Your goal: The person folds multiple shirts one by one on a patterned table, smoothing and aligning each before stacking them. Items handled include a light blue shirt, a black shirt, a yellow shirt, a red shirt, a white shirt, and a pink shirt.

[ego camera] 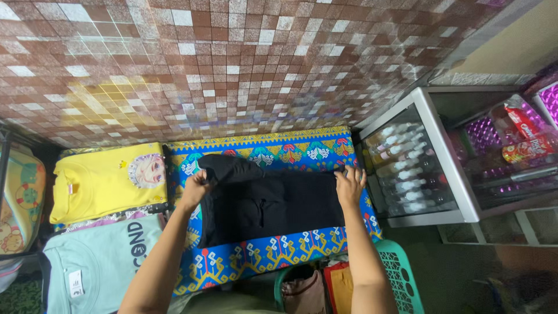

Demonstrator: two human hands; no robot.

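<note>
Fingers of my left hand (pixel 196 185) are curled closed on the upper left edge of the black garment (pixel 273 200), pinching a fold of the cloth. Fingers of my right hand (pixel 350 185) lie nearly flat and spread, pressing on the garment's upper right corner; I cannot tell whether they pinch any fabric or only rest on it.

I note the black garment lies spread across the middle of a blue patterned cloth (pixel 273 256), with the pattern showing on all sides of it. One part near my left hand is folded over.

To the left of the patterned cloth I see a folded yellow shirt (pixel 99 183) with a printed figure, and just below it a folded pale green shirt (pixel 99 264). A glass-topped cabinet (pixel 447 157) stands to the right, with bottles inside and red snack packets (pixel 526 136) on top. A green plastic basket (pixel 398 273) sits near my right forearm. A mosaic tiled wall (pixel 232 58) fills the upper view.
</note>
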